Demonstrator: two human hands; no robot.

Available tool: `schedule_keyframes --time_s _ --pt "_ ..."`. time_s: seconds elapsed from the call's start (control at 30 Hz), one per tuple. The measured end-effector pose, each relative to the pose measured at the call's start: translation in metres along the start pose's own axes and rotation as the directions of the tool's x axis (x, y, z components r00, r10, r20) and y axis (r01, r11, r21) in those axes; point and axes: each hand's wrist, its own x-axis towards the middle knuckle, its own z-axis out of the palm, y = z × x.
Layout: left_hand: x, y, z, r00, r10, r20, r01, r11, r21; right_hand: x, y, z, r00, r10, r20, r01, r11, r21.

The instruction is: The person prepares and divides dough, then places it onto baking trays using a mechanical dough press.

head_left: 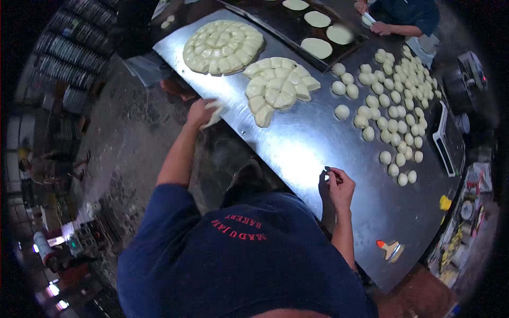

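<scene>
Beyond the near edge of the metal table, my left hand (201, 112) is closed on a pale limp strip (214, 115), which looks like dough; its outline is blurred. My right hand (342, 188) hovers over the shiny tabletop (297, 159), its fingers pinched on a small dark thing (327, 169) too small to name. Nearest my left hand lies a partly cut-up slab of dough (278, 87), scored into chunks. Behind it sits a large round dough slab (222, 46) marked in rings of pieces.
Many dough balls (395, 112) cover the table's right side, by a white-edged device (444, 140). A brush (391, 250) lies near the right front. At the back, a dark tray (339, 50) holds flat dough rounds (316, 47); another person's hands (380, 27) work beside it.
</scene>
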Motion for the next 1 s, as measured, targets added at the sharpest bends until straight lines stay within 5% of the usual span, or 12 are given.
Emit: schedule_keyframes --time_s 0.07,0.17,0.23,0.3,0.43,0.5,0.57,0.67,0.7,0.87,0.97,1.0 --pt "-0.040 -0.061 -0.006 0.981 -0.188 -0.036 0.189 0.914 0.358 -0.010 0.008 -0.014 0.997 0.069 -0.033 -0.067 0.996 0.061" --pt "-0.101 -0.008 -0.007 0.929 -0.361 -0.082 0.331 0.908 -0.255 -0.018 0.016 -0.013 0.993 0.104 -0.050 -0.094 0.980 0.175" --pt "-0.121 0.105 0.017 0.933 -0.311 0.180 0.341 0.608 -0.717 -0.016 -0.018 0.004 0.998 0.040 -0.039 -0.030 0.975 0.222" --pt "-0.145 0.217 0.048 0.903 0.036 0.429 0.410 0.230 -0.883 -0.008 -0.045 0.024 0.936 -0.299 -0.185 0.332 0.924 0.188" --pt "-0.155 0.349 0.047 0.860 0.416 0.296 0.114 0.409 -0.905 0.007 -0.062 -0.024 0.803 -0.403 -0.440 0.404 0.910 -0.095" --pt "-0.135 0.352 0.022 0.853 0.521 0.025 -0.319 0.559 -0.765 -0.015 -0.025 -0.074 0.721 -0.514 -0.464 0.438 0.857 -0.271" --pt "-0.110 0.319 0.002 0.893 0.414 -0.177 -0.430 0.665 -0.611 -0.058 0.017 -0.114 0.756 -0.261 -0.601 0.198 0.965 -0.169" --pt "-0.108 0.214 0.062 0.978 0.206 0.000 -0.206 0.976 -0.070 -0.135 0.151 -0.105 0.549 -0.062 -0.833 -0.191 0.962 -0.198" --pt "-0.126 0.178 0.109 0.919 0.390 -0.053 -0.380 0.915 0.136 -0.158 0.181 -0.085 0.614 -0.280 -0.738 -0.262 0.810 -0.525" --pt "-0.162 0.253 0.186 0.632 0.772 -0.062 -0.770 0.635 0.060 -0.075 0.054 -0.026 0.753 -0.398 -0.525 -0.047 0.763 -0.645" --pt "-0.092 0.267 0.191 0.377 0.924 0.061 -0.917 0.362 0.169 -0.029 0.079 -0.078 0.770 -0.497 -0.400 0.060 0.681 -0.730" --pt "-0.084 0.258 0.183 0.420 0.907 0.025 -0.901 0.413 0.135 -0.033 0.092 -0.104 0.815 -0.432 -0.386 -0.007 0.659 -0.752"
